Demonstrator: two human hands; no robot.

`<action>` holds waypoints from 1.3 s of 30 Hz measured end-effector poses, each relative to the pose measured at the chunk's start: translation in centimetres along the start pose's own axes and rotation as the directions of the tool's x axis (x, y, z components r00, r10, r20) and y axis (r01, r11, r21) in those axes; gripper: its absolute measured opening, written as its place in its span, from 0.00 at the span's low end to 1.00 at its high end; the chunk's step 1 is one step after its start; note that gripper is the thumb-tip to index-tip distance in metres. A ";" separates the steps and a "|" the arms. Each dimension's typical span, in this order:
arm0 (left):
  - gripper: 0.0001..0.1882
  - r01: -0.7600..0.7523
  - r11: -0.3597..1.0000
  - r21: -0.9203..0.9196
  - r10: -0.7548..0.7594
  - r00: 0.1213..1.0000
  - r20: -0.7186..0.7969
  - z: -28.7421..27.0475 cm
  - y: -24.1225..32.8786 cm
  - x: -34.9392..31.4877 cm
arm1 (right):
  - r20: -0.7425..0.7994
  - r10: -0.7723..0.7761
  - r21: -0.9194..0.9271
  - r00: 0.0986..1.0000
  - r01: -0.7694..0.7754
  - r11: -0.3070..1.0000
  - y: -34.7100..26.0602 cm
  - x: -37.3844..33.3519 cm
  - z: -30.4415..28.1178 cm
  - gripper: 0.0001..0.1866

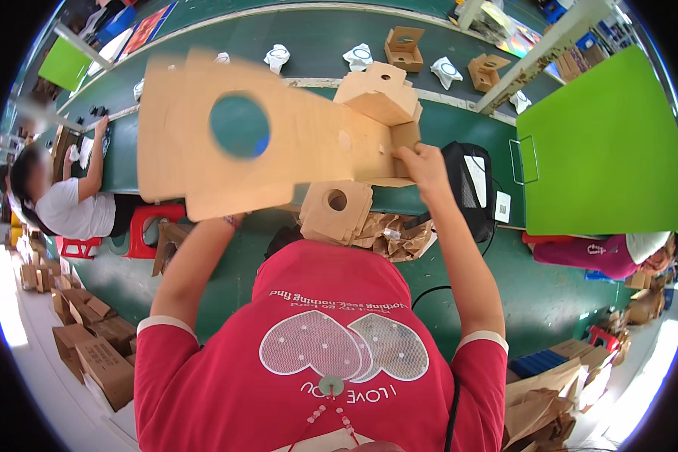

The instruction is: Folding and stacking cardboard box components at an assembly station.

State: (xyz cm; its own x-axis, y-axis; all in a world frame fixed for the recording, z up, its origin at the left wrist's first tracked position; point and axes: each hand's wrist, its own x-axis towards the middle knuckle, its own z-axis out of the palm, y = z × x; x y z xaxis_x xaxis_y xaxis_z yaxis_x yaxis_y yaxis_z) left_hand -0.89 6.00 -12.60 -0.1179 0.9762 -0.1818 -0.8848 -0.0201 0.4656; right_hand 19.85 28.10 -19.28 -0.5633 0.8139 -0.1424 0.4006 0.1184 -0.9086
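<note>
A large brown cardboard box (233, 177), partly unfolded, spans the space in front of me. Its wide left flap has a big round hole and is smeared by motion, while its right end stands up as folded walls. My right hand (426, 167) grips that right end, thumb on the inner side. The left forearm reaches up behind the wide flap, which hides my left hand and its fingers. Below the box sits a smaller cardboard piece (320, 220) with a round hole, beside crumpled brown paper (401, 239).
A black mesh-sided bag (467, 197) stands right of my hand, before a bright green panel (603, 151). Across the bench, a line carries white-wrapped items (446, 72) and small open boxes (404, 53). One person (71, 200) sits left; another (591, 252) is at right.
</note>
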 end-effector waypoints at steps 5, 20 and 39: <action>0.26 -0.301 -0.228 0.926 0.314 0.878 0.362 -0.5 -6.1 1.2 | 0.082 0.069 0.082 0.994 -0.076 0.994 -3.6 -4.9 6.7 0.19; 0.16 -0.420 0.888 0.189 0.440 0.895 -0.077 -1.3 -9.4 2.7 | 0.080 -0.214 0.411 0.974 0.164 0.897 -4.1 -9.5 4.1 0.54; 0.34 -0.107 0.373 0.922 0.281 0.960 -0.002 4.1 -8.2 -5.1 | 0.262 -0.136 0.454 0.955 0.002 0.891 -3.3 -13.5 2.2 0.17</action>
State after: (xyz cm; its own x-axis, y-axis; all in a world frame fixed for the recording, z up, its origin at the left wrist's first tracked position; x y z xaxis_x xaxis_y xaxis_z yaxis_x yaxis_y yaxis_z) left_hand 8.80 2.08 -11.96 -0.3625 0.9309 -0.0454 0.0984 0.0867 0.9914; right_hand 24.52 15.48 -15.24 -0.7821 0.6124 -0.1152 0.0274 -0.1509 -0.9882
